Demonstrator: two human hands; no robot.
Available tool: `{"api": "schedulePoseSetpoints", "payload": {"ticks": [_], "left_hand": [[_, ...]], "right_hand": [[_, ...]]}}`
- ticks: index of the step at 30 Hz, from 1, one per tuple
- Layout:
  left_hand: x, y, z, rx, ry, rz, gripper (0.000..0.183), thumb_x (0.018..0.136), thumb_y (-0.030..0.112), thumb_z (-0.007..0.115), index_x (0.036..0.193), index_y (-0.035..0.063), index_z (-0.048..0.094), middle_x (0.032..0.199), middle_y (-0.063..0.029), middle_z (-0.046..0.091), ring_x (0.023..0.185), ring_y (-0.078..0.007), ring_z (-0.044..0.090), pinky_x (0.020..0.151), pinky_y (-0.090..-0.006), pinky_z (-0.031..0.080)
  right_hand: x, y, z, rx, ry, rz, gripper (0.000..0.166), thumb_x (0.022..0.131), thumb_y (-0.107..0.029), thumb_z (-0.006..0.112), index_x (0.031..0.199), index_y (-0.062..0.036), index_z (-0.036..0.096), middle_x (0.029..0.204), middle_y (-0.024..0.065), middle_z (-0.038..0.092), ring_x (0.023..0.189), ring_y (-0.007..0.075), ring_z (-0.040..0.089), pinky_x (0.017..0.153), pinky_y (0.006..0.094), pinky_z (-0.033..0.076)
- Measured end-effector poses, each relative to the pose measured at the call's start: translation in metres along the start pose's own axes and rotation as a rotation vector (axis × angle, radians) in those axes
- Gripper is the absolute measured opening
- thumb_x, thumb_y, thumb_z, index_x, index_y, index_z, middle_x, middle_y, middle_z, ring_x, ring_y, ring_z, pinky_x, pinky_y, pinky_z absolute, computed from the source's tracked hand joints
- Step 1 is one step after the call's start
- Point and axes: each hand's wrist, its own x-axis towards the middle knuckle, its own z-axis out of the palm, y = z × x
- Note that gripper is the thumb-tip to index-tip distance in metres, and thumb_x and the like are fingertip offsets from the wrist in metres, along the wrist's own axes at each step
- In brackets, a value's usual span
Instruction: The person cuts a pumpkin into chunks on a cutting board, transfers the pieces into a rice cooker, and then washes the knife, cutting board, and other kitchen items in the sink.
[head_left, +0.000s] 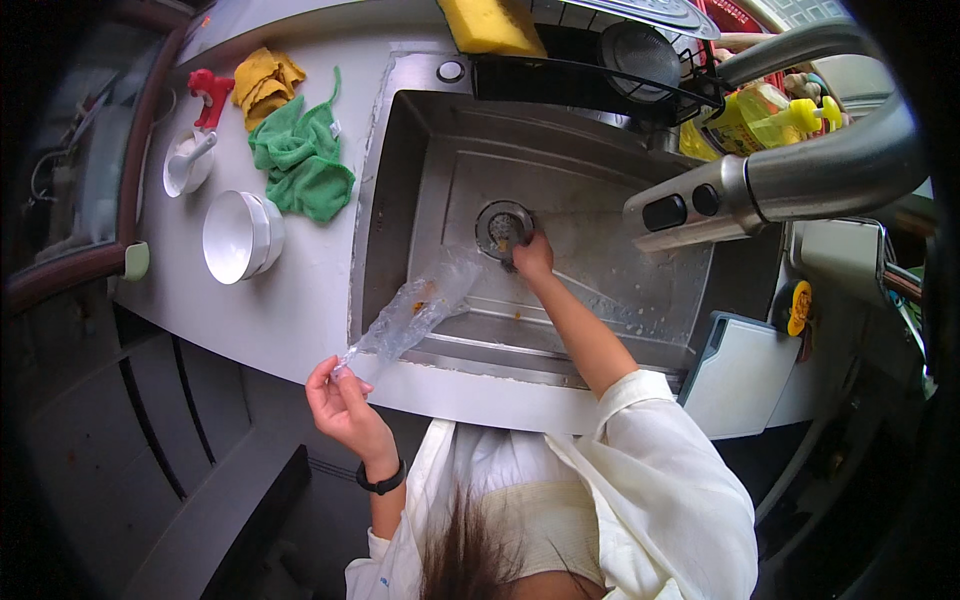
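My left hand (346, 409), at the counter's front edge, pinches the gathered end of a clear plastic bag (427, 304). The bag slants over the near left rim of the stainless steel sink (630, 195), with a few orange-brown bits in it. Down in the basin, my right hand (534, 259) grips the right rim of the round drain strainer (501, 225). Pale and yellowish food scraps lie in that strainer. My fingertips there are partly hidden. Water drops and a small orange scrap dot the basin floor.
Left of the sink are stacked white bowls (238, 236), a small bowl with a spoon (187, 165), a green cloth (304, 161), a yellow cloth (266, 84) and a red figure (210, 96). The faucet (750, 187) overhangs the right side; a cutting board (739, 375) lies near right.
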Motion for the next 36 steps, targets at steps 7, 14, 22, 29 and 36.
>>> {"api": "schedulePoseSetpoints", "payload": {"ticks": [7, 14, 22, 29, 36], "left_hand": [[-0.007, 0.005, 0.003, 0.039, 0.015, -0.026, 0.016, 0.095, 0.001, 0.054, 0.110, -0.0015, 0.058, 0.080, -0.0014, 0.057, 0.064, -0.0052, 0.049, 0.059, -0.0196, 0.043], [-0.007, 0.003, 0.013, -0.019, -0.006, -0.010, 0.017, 0.095, 0.006, 0.057, 0.111, 0.0006, 0.059, 0.078, 0.0006, 0.057, 0.065, -0.0040, 0.047, 0.059, -0.0190, 0.035], [-0.007, 0.010, 0.024, 0.021, -0.022, -0.005, 0.018, 0.094, 0.000, 0.053, 0.111, -0.0017, 0.059, 0.082, -0.0006, 0.058, 0.065, -0.0048, 0.048, 0.060, -0.0194, 0.041], [-0.013, 0.002, 0.023, 0.008, -0.024, -0.025, 0.016, 0.095, 0.004, 0.056, 0.110, -0.0004, 0.060, 0.076, 0.0008, 0.055, 0.064, -0.0042, 0.045, 0.059, -0.0189, 0.035], [-0.021, -0.003, 0.022, 0.038, -0.017, -0.029, 0.017, 0.094, 0.002, 0.055, 0.111, -0.0009, 0.059, 0.080, -0.0004, 0.057, 0.064, -0.0049, 0.046, 0.059, -0.0192, 0.039]], "right_hand": [[0.019, 0.057, -0.124, 0.213, 0.163, -0.314, 0.042, 0.083, -0.007, 0.058, 0.125, -0.0012, 0.057, 0.110, 0.0160, 0.066, 0.099, 0.0249, 0.064, 0.089, 0.0386, 0.052], [0.033, 0.155, -0.200, -0.315, 0.429, 0.221, 0.041, 0.080, -0.015, 0.061, 0.120, -0.0062, 0.055, 0.109, 0.0218, 0.067, 0.103, 0.0413, 0.064, 0.084, 0.0486, 0.051], [0.008, 0.047, -0.075, -0.173, 0.063, -0.460, 0.038, 0.080, -0.009, 0.056, 0.117, -0.0056, 0.062, 0.117, 0.0216, 0.064, 0.110, 0.0409, 0.060, 0.092, 0.0463, 0.048], [0.063, 0.112, -0.241, -0.689, 0.632, -0.438, 0.037, 0.083, -0.007, 0.059, 0.119, -0.0127, 0.058, 0.121, 0.0172, 0.054, 0.109, 0.0374, 0.055, 0.085, 0.0499, 0.050], [0.057, 0.160, -0.263, -1.001, 0.368, 0.046, 0.038, 0.089, -0.018, 0.059, 0.126, -0.0157, 0.055, 0.121, 0.0177, 0.056, 0.110, 0.0403, 0.057, 0.091, 0.0479, 0.050]]}}
